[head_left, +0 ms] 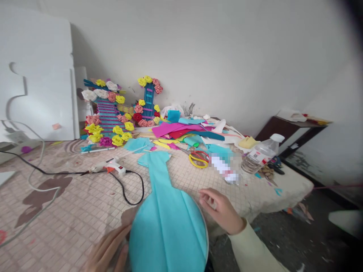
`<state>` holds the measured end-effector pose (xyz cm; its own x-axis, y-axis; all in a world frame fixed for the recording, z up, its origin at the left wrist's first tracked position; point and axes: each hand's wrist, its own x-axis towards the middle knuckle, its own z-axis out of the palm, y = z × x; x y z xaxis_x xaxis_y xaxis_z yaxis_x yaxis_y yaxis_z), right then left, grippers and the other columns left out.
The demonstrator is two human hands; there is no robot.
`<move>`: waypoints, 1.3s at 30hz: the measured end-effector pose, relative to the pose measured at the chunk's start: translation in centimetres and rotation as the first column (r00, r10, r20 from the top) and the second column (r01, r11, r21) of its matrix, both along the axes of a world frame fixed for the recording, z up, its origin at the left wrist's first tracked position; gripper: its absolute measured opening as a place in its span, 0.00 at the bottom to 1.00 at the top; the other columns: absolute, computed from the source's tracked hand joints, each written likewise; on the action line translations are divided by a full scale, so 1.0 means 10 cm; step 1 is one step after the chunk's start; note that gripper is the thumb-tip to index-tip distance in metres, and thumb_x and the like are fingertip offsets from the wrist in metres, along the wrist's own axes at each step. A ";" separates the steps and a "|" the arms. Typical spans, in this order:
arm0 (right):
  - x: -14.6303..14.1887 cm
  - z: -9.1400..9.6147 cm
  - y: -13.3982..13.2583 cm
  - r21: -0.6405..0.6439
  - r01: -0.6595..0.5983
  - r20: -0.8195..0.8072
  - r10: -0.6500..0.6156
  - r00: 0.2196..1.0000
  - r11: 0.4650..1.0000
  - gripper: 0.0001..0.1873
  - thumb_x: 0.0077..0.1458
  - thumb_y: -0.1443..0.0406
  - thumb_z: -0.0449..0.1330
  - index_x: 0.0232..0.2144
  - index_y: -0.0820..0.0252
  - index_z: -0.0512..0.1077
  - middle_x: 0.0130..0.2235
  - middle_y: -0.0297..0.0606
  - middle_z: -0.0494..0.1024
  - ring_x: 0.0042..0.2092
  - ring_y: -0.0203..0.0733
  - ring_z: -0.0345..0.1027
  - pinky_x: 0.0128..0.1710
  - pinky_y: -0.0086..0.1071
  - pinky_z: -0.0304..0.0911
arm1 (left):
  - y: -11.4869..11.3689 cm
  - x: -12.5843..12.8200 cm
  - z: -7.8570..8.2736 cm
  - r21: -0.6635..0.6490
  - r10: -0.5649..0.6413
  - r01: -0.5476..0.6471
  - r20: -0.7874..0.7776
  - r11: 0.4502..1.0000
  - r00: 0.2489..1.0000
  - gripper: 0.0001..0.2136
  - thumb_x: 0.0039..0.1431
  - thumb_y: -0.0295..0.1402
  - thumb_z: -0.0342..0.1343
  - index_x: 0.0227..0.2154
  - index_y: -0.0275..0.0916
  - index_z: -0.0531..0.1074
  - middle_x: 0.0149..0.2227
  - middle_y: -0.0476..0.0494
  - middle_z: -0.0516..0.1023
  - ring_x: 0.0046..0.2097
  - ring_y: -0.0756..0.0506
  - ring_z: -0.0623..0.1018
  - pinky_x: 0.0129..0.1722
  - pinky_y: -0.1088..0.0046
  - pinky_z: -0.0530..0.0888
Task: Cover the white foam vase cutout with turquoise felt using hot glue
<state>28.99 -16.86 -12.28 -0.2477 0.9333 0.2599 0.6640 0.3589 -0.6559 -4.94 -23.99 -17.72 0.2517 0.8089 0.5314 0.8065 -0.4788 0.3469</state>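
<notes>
Teal guitar-shaped cutout (167, 223) sits at 6 o'clock, left hand (109, 249) open at its 8, right hand (222, 209) half-open, looks empty, at its 3. Glue gun (115, 165) cord loops at its 10; shoving the cutout there could snag it.

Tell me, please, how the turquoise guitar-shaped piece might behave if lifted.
The turquoise guitar-shaped piece is probably fairly stiff, as a pale edge along its right side suggests backing board. Its creased, paper-like covering may tear easily. The slim neck may flex most.

turquoise cutout (167, 226): bottom cut off | pixelated item (224, 170): blurred, unidentifiable
</notes>
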 end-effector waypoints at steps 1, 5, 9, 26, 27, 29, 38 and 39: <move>0.01 -0.03 -0.10 -0.041 0.060 -0.018 -0.061 0.998 0.997 0.12 0.51 0.61 0.52 0.39 0.57 0.67 0.34 0.39 0.72 0.33 0.39 0.66 0.32 0.32 0.64 | 0.00 0.02 -0.01 -0.006 0.005 -0.006 -0.038 1.000 0.999 0.20 0.53 0.35 0.47 0.50 0.45 0.59 0.47 0.47 0.69 0.46 0.45 0.70 0.42 0.71 0.72; -0.05 -0.09 -0.45 -0.193 0.166 -0.031 -0.175 0.984 0.967 0.14 0.52 0.58 0.51 0.38 0.58 0.67 0.26 0.35 0.71 0.26 0.36 0.64 0.26 0.29 0.62 | 0.00 0.13 -0.02 -0.005 0.076 -0.077 -0.097 0.997 0.992 0.20 0.54 0.39 0.46 0.50 0.45 0.58 0.47 0.47 0.69 0.47 0.44 0.69 0.41 0.66 0.71; -0.14 -0.13 -0.61 -0.279 0.182 -0.042 -0.201 0.979 0.943 0.17 0.52 0.56 0.50 0.41 0.59 0.65 0.26 0.34 0.71 0.25 0.35 0.64 0.26 0.29 0.61 | -0.01 0.21 0.02 -0.049 0.114 -0.119 -0.088 0.992 0.990 0.19 0.54 0.39 0.46 0.49 0.44 0.60 0.47 0.47 0.70 0.46 0.43 0.69 0.42 0.64 0.69; -0.11 -0.26 -0.63 -0.392 0.118 -0.268 -0.236 0.934 0.912 0.17 0.51 0.57 0.52 0.41 0.61 0.65 0.27 0.36 0.72 0.22 0.35 0.66 0.22 0.28 0.61 | -0.05 0.30 0.13 -0.073 0.093 -0.097 -0.052 0.993 0.994 0.16 0.54 0.40 0.46 0.46 0.43 0.62 0.45 0.46 0.70 0.46 0.43 0.67 0.42 0.62 0.66; -0.11 -0.27 -0.63 -0.397 0.117 -0.275 -0.239 0.931 0.910 0.17 0.51 0.57 0.52 0.41 0.61 0.65 0.27 0.37 0.72 0.21 0.35 0.65 0.21 0.28 0.61 | -0.05 0.29 0.13 -0.076 0.088 -0.092 -0.047 0.993 0.995 0.17 0.54 0.41 0.46 0.46 0.43 0.62 0.45 0.46 0.70 0.46 0.43 0.67 0.42 0.62 0.66; -0.11 -0.26 -0.63 -0.399 0.121 -0.276 -0.245 0.930 0.909 0.17 0.51 0.57 0.52 0.41 0.61 0.65 0.27 0.37 0.72 0.21 0.35 0.66 0.21 0.28 0.61 | -0.05 0.28 0.11 -0.085 0.084 -0.088 -0.040 0.993 0.996 0.17 0.55 0.41 0.46 0.47 0.44 0.62 0.45 0.46 0.70 0.46 0.42 0.67 0.42 0.61 0.66; -0.11 -0.24 -0.64 -0.390 0.117 -0.279 -0.238 0.930 0.914 0.18 0.50 0.57 0.53 0.41 0.61 0.65 0.26 0.36 0.72 0.22 0.35 0.66 0.22 0.28 0.62 | -0.04 0.25 0.09 -0.102 0.063 -0.066 -0.027 0.993 0.998 0.17 0.55 0.39 0.45 0.48 0.43 0.61 0.46 0.45 0.69 0.47 0.42 0.66 0.44 0.59 0.65; -0.11 -0.24 -0.64 -0.396 0.117 -0.278 -0.241 0.930 0.911 0.18 0.50 0.57 0.53 0.41 0.61 0.65 0.27 0.36 0.72 0.22 0.35 0.66 0.22 0.28 0.62 | -0.04 0.25 0.10 -0.104 0.059 -0.062 -0.030 0.993 0.998 0.17 0.55 0.38 0.45 0.48 0.43 0.61 0.46 0.45 0.69 0.47 0.43 0.66 0.44 0.60 0.65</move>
<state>27.92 -23.30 -14.71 -0.0304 0.9969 -0.0728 0.4307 -0.0527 -0.9010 -2.42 -24.35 -16.71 0.2134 0.8738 0.4369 0.8428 -0.3909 0.3700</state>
